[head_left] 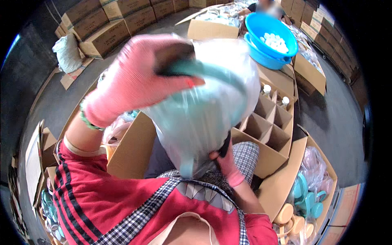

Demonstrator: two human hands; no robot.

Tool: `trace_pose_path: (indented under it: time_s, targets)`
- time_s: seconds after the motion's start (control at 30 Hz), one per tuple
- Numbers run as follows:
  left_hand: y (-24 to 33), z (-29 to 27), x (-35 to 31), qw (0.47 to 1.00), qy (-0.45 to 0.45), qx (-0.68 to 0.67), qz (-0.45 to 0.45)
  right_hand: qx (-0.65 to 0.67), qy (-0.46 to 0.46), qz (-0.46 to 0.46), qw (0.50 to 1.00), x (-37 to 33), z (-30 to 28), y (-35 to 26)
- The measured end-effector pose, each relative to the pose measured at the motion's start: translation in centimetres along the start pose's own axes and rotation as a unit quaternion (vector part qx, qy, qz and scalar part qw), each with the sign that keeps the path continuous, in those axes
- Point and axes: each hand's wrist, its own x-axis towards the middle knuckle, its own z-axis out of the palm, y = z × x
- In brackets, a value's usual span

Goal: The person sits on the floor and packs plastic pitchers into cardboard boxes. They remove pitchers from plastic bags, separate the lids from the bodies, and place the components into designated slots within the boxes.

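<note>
My left hand [132, 73], in a pink glove with a dark palm, is raised in front of me, its fingers closed round a teal curved plastic piece [212, 72]. A clear plastic bag [192, 126] hangs below and around that piece, with more teal showing through it. Motion blur and the bag's film hide the exact shape of the teal piece. Lower down, my right hand [230, 163], also in a pink glove, is against the bag's lower right side, fingers bent. Whether it grips the bag is partly hidden.
A divided carton [281, 157] with white-capped bottles [266, 90] stands ahead right. Beyond it, a blue tub [251, 30] holds white pieces. An open box at right holds teal and yellow lids [286, 213]. Stacked cartons [108, 36] line the back; a person sits behind the tub.
</note>
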Motion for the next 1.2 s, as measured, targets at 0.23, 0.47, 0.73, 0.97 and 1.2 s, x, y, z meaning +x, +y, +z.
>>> trace_pose_path:
  time_s: [0.23,0.47,0.73,0.97,1.2]
  targets:
    - [-2.7,6.8,-5.3,0.991,0.028,0.067,0.114,0.555,-0.014,0.101,0.826,-0.2,-3.9,1.5]
    - [-6.1,17.7,-16.0,0.977,-0.086,-0.158,-0.117,0.008,-0.021,0.028,0.999,-2.8,-4.4,15.6]
    - [-3.7,15.5,-20.3,0.994,-0.008,-0.088,-0.058,0.013,-0.072,0.250,0.966,-4.4,-7.3,3.2]
    - [-4.3,20.7,-22.6,0.923,-0.175,-0.293,-0.176,-0.318,0.024,-0.134,0.938,-3.6,-1.2,-0.2]
    - [-4.3,21.2,-21.1,0.886,-0.222,-0.373,-0.163,-0.279,-0.251,0.140,0.916,-6.9,-5.4,-3.7]
